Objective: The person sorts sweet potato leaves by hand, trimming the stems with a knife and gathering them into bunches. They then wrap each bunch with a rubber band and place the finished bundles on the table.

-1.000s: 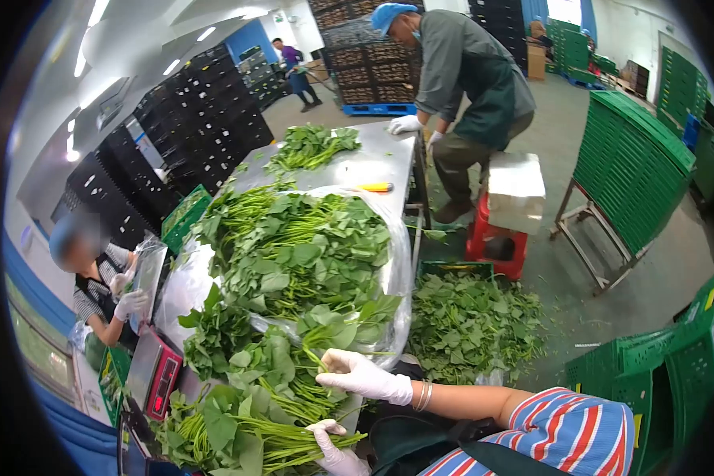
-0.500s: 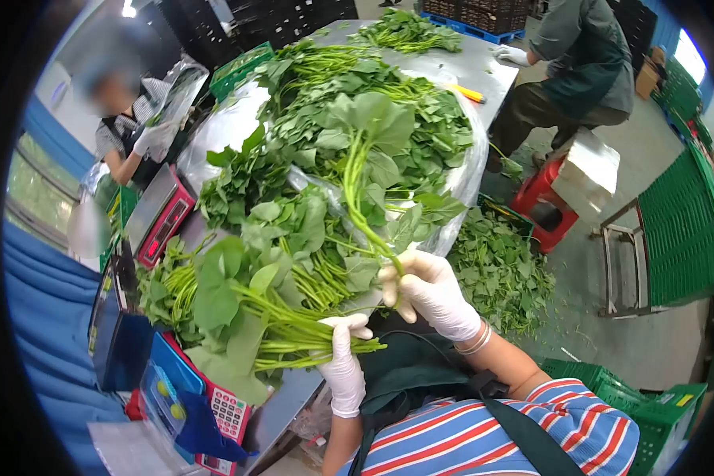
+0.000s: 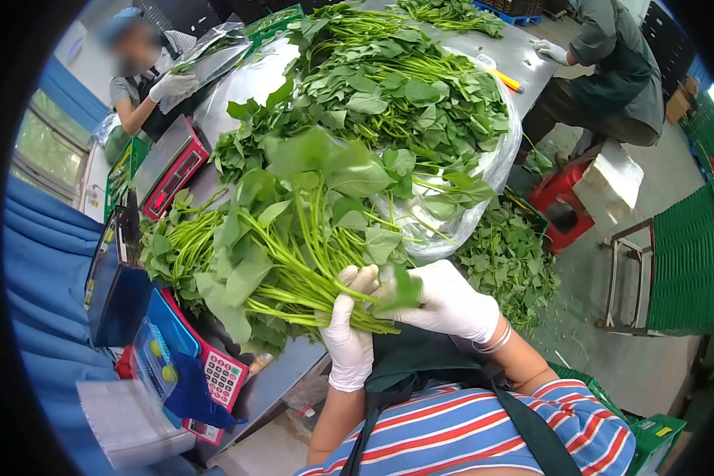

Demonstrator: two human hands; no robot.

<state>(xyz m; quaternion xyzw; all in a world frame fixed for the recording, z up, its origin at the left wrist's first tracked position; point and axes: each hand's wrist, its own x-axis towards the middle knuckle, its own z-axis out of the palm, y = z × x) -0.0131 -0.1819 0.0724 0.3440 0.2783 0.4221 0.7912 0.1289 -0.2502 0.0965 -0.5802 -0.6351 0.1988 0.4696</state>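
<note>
My left hand (image 3: 347, 337), in a white glove, is closed around the stems of a bunch of leafy greens (image 3: 293, 274), which look like sweet potato leaves. The leaves point up and to the left; the cut stem ends stick out right of my thumb. Close beside it, my gloved right hand (image 3: 456, 305) has its fingers pinched on a blurred green leaf (image 3: 405, 289) near the stem ends. Part of those fingertips is hidden by the leaf. Beyond both hands, a large pile of greens (image 3: 404, 95) lies on clear plastic sheeting (image 3: 496, 170).
A red-framed scale (image 3: 178, 170) stands left, with a calculator (image 3: 224, 377) on the near left. A yellow-handled tool (image 3: 506, 80) lies on the metal table (image 3: 535, 59). Two co-workers are across and to the right. Greens (image 3: 508, 262) sit lower right, near a red stool (image 3: 563, 210).
The stems held up in my right hand have come down against the bunch in my left. My right hand has moved closer to it and now pinches a leaf. The view has shifted slightly.
</note>
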